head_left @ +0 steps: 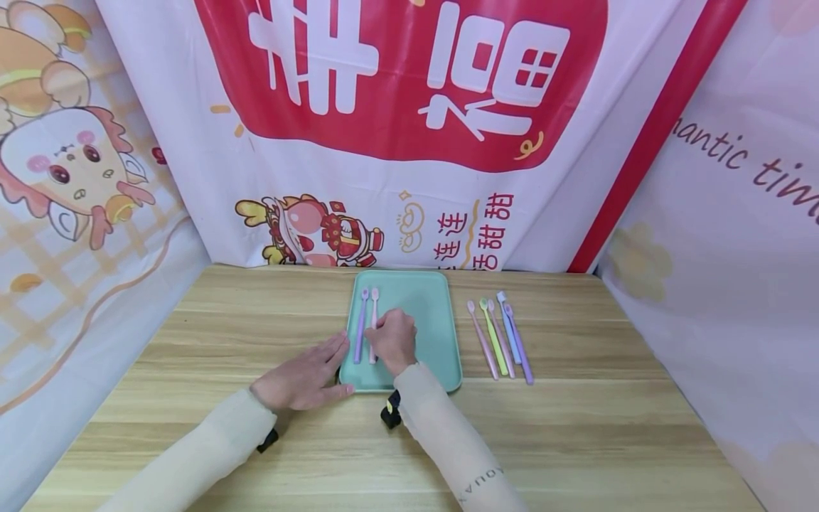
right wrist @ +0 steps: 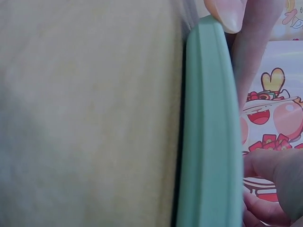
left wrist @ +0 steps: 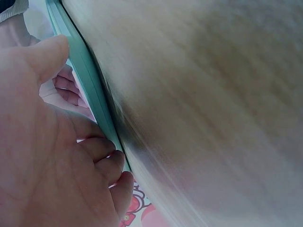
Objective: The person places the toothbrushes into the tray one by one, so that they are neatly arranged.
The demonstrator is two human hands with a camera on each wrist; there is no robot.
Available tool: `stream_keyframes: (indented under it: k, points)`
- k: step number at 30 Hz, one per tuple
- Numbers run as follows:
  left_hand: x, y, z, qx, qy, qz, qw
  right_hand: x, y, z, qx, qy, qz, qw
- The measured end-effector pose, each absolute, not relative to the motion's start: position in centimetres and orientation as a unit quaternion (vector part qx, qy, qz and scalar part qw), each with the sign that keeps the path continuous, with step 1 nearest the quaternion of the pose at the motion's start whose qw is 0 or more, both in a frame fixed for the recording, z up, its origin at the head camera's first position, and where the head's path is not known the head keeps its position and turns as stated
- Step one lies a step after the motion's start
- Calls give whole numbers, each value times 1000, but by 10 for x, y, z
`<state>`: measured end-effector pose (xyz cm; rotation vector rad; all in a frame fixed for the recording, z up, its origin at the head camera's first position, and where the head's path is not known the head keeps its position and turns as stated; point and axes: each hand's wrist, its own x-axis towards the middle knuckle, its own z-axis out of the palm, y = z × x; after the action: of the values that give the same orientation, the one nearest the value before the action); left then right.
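Toward nine o'clock on the green tray point(head_left: 437, 334), the right hand point(head_left: 394, 338) pinches a pink toothbrush point(head_left: 374, 307) beside a purple toothbrush point(head_left: 360, 333); the left hand point(head_left: 303, 377), fingers straight, thumb apart, touches the tray's nine-o'clock rim.

From here I lose the middle of the pink brush point(head_left: 374, 307) under the right hand point(head_left: 393, 338), see the table point(head_left: 595, 434) blurred in both wrist views, and find both sleeves point(head_left: 457, 441) cut off at the near edge.
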<state>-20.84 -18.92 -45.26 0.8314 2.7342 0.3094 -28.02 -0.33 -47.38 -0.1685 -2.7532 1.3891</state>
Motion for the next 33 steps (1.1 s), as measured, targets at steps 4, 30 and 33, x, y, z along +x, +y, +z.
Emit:
stream_keyframes:
  k: [4, 30, 33]
  points:
    - [-208, -188, -452, 287, 942, 108, 134, -279, -2, -473, -49, -891, 450, 27]
    - [-207, -185, -449, 275, 946, 97, 144, -269, 28, -457, 20, -899, 433, 55]
    - [-207, -186, -449, 275, 945, 101, 146, -267, 38, -452, 38, -897, 436, 51]
